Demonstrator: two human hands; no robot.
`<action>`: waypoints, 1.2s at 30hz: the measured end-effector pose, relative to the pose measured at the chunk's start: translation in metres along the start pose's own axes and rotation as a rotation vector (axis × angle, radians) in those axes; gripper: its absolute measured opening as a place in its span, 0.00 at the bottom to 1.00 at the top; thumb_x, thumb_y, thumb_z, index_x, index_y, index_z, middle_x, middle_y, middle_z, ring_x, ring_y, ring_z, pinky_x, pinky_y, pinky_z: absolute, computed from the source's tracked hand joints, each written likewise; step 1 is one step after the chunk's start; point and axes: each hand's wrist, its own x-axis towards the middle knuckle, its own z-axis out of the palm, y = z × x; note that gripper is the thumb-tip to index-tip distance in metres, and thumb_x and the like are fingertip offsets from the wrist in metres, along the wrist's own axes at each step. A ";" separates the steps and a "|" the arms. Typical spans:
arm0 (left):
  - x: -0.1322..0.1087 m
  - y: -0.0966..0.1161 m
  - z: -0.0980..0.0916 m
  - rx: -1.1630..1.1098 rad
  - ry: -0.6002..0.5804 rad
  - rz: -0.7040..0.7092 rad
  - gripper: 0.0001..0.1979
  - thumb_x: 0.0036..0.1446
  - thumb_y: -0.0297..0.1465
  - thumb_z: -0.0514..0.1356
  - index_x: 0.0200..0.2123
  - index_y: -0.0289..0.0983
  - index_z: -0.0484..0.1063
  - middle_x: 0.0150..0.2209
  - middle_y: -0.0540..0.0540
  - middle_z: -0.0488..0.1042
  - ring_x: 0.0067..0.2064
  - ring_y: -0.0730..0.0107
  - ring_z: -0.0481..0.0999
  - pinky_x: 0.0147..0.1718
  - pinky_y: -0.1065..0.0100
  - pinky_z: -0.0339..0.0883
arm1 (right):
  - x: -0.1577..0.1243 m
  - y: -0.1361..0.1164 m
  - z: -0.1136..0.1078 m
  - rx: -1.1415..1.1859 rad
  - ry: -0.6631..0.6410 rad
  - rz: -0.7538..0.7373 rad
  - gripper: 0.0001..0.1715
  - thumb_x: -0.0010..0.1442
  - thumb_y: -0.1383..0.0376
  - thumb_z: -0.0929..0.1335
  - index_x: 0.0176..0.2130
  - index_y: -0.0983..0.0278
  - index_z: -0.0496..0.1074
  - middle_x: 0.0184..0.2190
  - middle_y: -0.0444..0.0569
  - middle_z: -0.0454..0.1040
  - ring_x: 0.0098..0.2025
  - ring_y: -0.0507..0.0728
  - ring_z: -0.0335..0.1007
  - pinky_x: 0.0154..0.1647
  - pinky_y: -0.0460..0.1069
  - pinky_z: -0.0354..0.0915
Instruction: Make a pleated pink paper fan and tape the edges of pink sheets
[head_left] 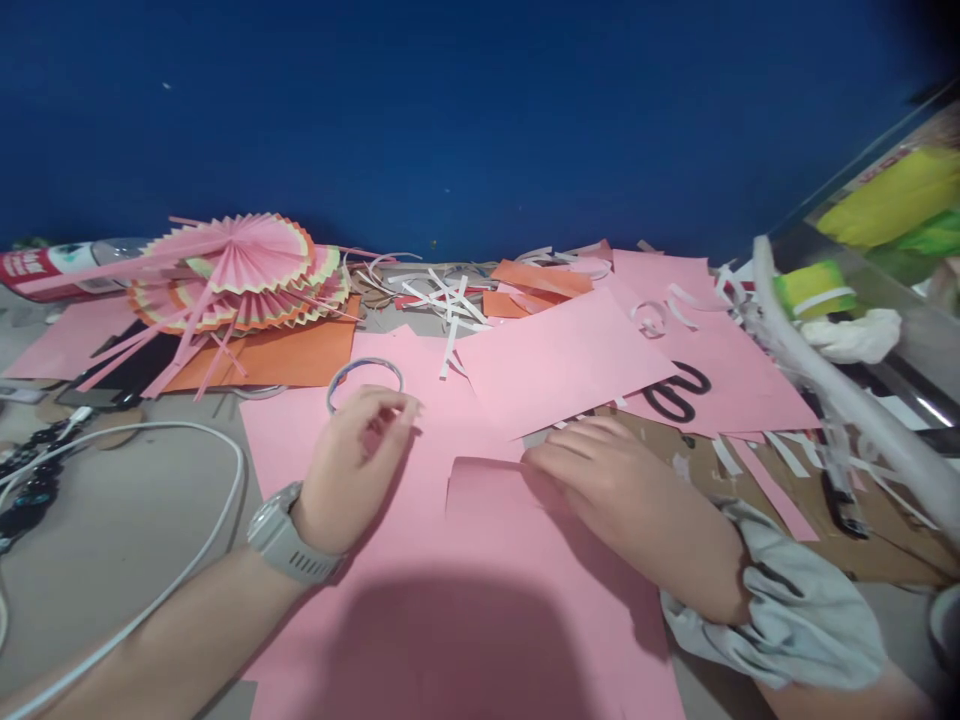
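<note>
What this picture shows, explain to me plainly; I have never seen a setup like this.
There is no machine here: you see a person's two bare hands. The single picture comes from a camera worn on the head, looking forward and down. The left hand, with a watch on its wrist, is by a thin ring; whether it holds it is unclear. The right hand, with a scrunchie at the wrist, touches a curled pink flap. Under both hands lies pink paper. Beyond are pleated fans, orange paper, white strips and a bottle on its side.
</note>
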 end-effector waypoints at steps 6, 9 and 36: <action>-0.008 0.008 0.007 0.102 -0.389 0.282 0.06 0.57 0.31 0.57 0.39 0.37 0.69 0.32 0.49 0.72 0.35 0.70 0.69 0.37 0.68 0.61 | 0.002 -0.013 0.006 0.101 -0.028 -0.026 0.09 0.62 0.69 0.60 0.39 0.63 0.68 0.33 0.45 0.70 0.38 0.56 0.62 0.43 0.52 0.55; -0.011 0.009 0.010 0.170 -0.433 0.354 0.08 0.61 0.28 0.51 0.35 0.36 0.70 0.28 0.49 0.72 0.31 0.71 0.68 0.32 0.69 0.59 | 0.005 -0.024 0.012 0.147 0.006 -0.031 0.08 0.63 0.68 0.59 0.39 0.64 0.67 0.34 0.46 0.70 0.38 0.55 0.62 0.44 0.53 0.55; -0.001 0.000 0.000 -0.096 -0.230 -0.090 0.08 0.60 0.32 0.51 0.34 0.37 0.68 0.29 0.51 0.69 0.30 0.74 0.66 0.31 0.73 0.60 | 0.000 0.014 -0.001 -0.085 0.160 -0.059 0.29 0.57 0.53 0.64 0.54 0.64 0.60 0.51 0.53 0.67 0.54 0.61 0.59 0.57 0.59 0.53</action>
